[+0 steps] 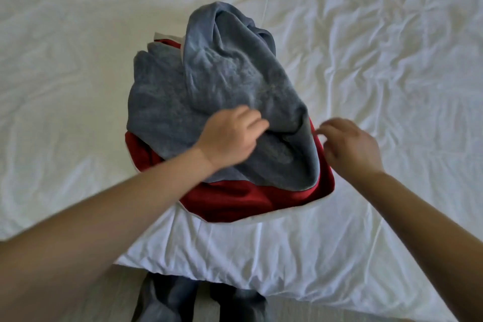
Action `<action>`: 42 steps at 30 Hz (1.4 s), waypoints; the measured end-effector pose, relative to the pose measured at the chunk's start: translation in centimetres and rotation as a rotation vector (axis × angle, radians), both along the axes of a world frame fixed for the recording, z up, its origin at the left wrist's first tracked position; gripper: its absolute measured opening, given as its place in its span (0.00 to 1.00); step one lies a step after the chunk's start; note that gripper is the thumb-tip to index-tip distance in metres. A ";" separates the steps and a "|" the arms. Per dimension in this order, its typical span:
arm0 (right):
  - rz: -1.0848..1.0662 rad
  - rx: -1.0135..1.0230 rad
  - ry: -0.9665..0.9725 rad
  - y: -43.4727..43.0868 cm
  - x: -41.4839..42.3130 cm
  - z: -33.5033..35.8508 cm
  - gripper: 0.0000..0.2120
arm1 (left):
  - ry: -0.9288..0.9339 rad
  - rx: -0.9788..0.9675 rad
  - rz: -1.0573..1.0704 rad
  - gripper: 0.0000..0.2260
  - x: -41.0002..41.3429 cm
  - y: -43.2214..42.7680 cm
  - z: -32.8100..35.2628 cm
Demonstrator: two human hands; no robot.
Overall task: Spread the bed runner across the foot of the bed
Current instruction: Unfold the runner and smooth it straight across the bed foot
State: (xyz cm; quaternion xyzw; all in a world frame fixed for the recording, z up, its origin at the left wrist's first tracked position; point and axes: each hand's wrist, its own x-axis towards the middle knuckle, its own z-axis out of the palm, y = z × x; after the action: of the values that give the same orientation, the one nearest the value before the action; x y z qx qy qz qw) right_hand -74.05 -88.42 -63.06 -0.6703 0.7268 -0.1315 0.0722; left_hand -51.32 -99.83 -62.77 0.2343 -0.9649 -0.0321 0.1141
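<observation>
Left hand on bunched runner (grey-red)

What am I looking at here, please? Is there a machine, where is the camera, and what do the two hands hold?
There is no machine: a person works with bare hands. The single picture comes from a camera worn on the head, looking down. On the white sheet lies a bunched bed runner, grey on one side, red on the other. The left hand is on the grey side, its fingers curled into the cloth. The right hand is at the runner's right edge; blur hides whether its fingers pinch it.
</observation>
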 end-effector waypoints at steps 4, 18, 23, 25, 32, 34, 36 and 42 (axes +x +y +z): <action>-0.130 -0.027 -0.083 -6.1 2.9 1.3 0.17 | -0.106 -0.102 0.039 0.23 0.8 -7.7 1.1; -0.390 0.261 -0.077 -13.6 13.6 -2.8 0.14 | -0.303 0.101 -0.100 0.11 2.8 -15.0 -2.8; -0.397 0.172 -0.087 -16.0 15.8 -1.9 0.14 | -0.169 0.066 -0.179 0.06 5.1 -18.2 -0.7; -0.368 0.125 -0.097 -17.9 17.4 -1.0 0.13 | -0.145 -0.028 -0.195 0.07 7.2 -20.4 0.7; -0.222 0.056 -0.217 -25.4 27.2 1.3 0.10 | -0.127 -0.128 -0.257 0.01 17.3 -27.2 5.9; -0.195 0.058 -0.264 -27.1 30.8 1.6 0.10 | -0.234 -0.082 -0.194 0.02 20.0 -29.0 6.6; -0.180 0.071 -0.323 -28.5 34.3 1.8 0.12 | -0.395 -0.057 -0.081 0.03 22.5 -30.6 6.8; -0.093 0.162 -0.359 -31.3 40.6 1.2 0.08 | -0.628 0.003 0.134 0.04 28.5 -32.9 6.0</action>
State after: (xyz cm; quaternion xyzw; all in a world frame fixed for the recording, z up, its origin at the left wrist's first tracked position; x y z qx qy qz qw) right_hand -33.41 -119.73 -61.81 -0.5938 0.7407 -0.1929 0.2481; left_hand -22.86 -132.72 -56.74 0.2959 -0.9353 0.0481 -0.1880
